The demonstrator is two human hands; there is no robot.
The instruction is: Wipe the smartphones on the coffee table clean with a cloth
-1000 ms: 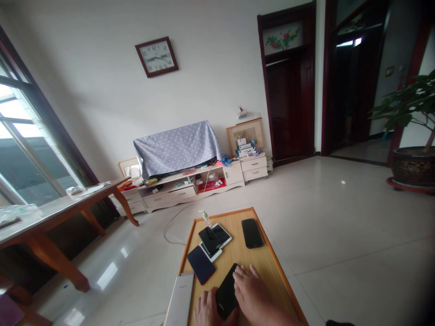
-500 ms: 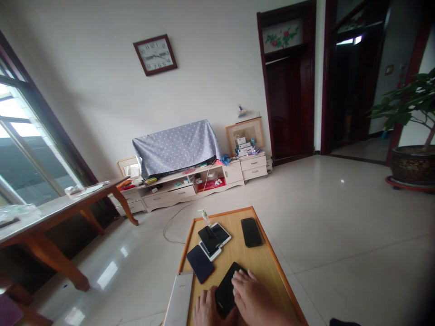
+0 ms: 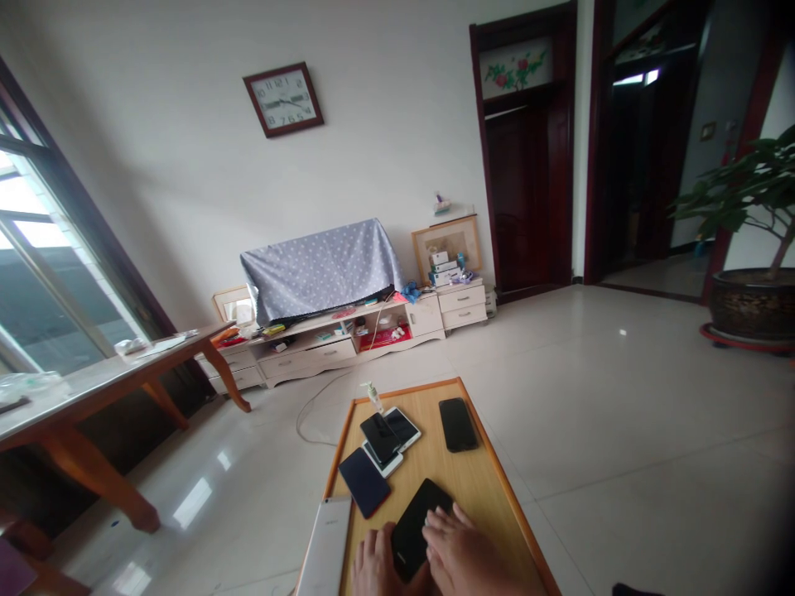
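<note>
Presently the right hand (image 3: 467,553) lies over the black tablet (image 3: 413,526), fingers extended, not closed; the left hand (image 3: 376,564) bends its fingers at the left edge, grip not determinable. Tablet appears flat, at the near end of the worktop (image 3: 488,488). Risk, by judgement: a leftward push from the right palm could slide it into the navy tablet (image 3: 365,483); a left-wrist bump could send the white tablet (image 3: 327,542), which covers the left rim, onto the floor (image 3: 621,414). Room: glossy tiles, low cabinet (image 3: 302,362), wall clock (image 3: 284,99), potted plant (image 3: 751,304).
</note>
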